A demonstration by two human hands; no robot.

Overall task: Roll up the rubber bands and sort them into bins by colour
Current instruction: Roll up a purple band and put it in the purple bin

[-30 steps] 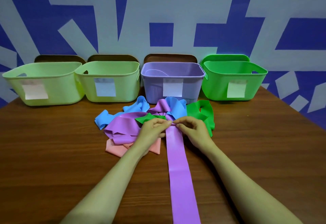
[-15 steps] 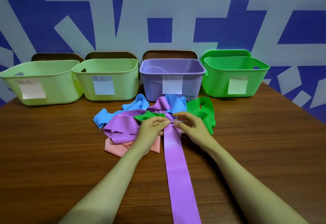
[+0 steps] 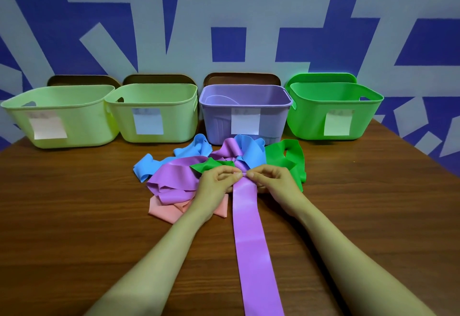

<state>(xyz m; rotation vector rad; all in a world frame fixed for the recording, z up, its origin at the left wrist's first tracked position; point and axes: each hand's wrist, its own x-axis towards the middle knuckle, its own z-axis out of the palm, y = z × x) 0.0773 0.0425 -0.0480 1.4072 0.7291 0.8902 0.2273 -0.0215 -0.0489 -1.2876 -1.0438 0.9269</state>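
as both the left hand and the right hand pinch the far end of the purple band in a tight grip beside the pile on the counter, the first roll may catch the green band

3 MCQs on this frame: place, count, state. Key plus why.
1. The green bin stands: A rightmost in the row B leftmost C second from left
2. How many bins stand on the table? A three B four C five
3. The long purple band is: A fully rolled B flat on the table, far end pinched C in a bin
Key: A, no bin stands right of it; B, four in a row; B, left hand and right hand pinch its far end.
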